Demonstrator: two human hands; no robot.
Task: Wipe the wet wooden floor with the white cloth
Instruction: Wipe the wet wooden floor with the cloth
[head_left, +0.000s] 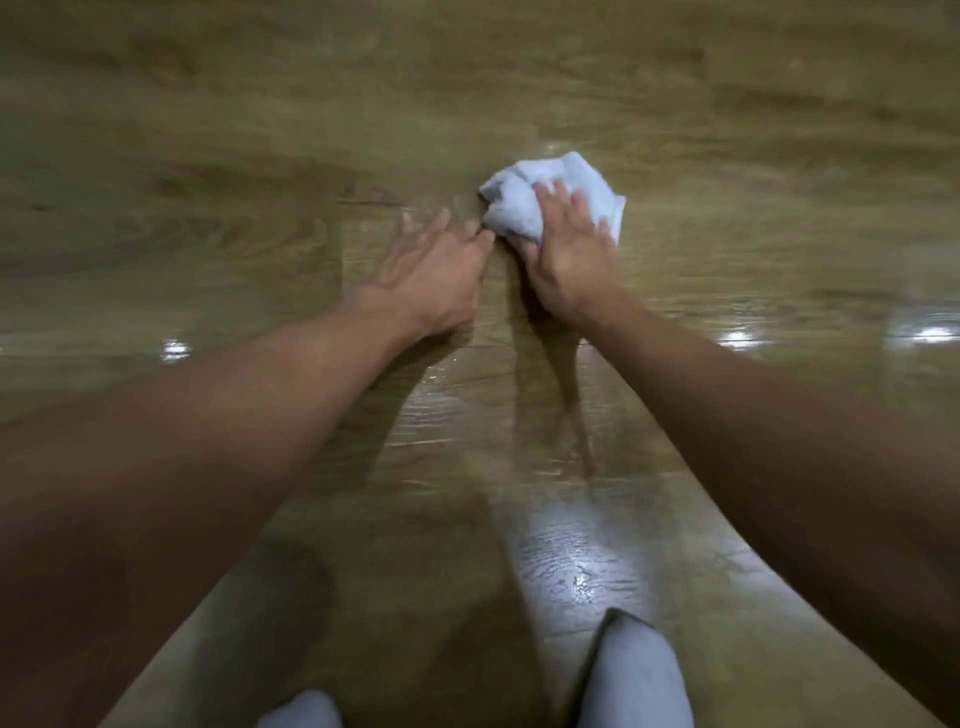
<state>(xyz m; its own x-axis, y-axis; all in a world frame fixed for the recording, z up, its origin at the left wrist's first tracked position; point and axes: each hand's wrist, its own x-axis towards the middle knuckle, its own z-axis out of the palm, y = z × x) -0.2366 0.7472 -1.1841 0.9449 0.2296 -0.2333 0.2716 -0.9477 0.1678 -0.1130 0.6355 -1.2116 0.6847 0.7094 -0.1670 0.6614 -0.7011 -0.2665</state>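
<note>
Mid-wipe, the cloth (545, 195) is pressed by the flat-fingered right hand (569, 260), left hand (434, 273) splayed beside; wet floor (571, 561) behind probably follows.

The left forearm (208, 415) and the right forearm (779, 415) are both bare from the near edge of the picture up to the wrist. The left hand (431, 270) and the right hand (566, 254) are bare too; the fingers are blurred, so fine details cannot be told. At the near edge, the left knee (298, 709) and the right knee (631, 675) are covered with smooth, pale grey-blue fabric. On the right knee, the fabric has a darker edge at the top.
</note>
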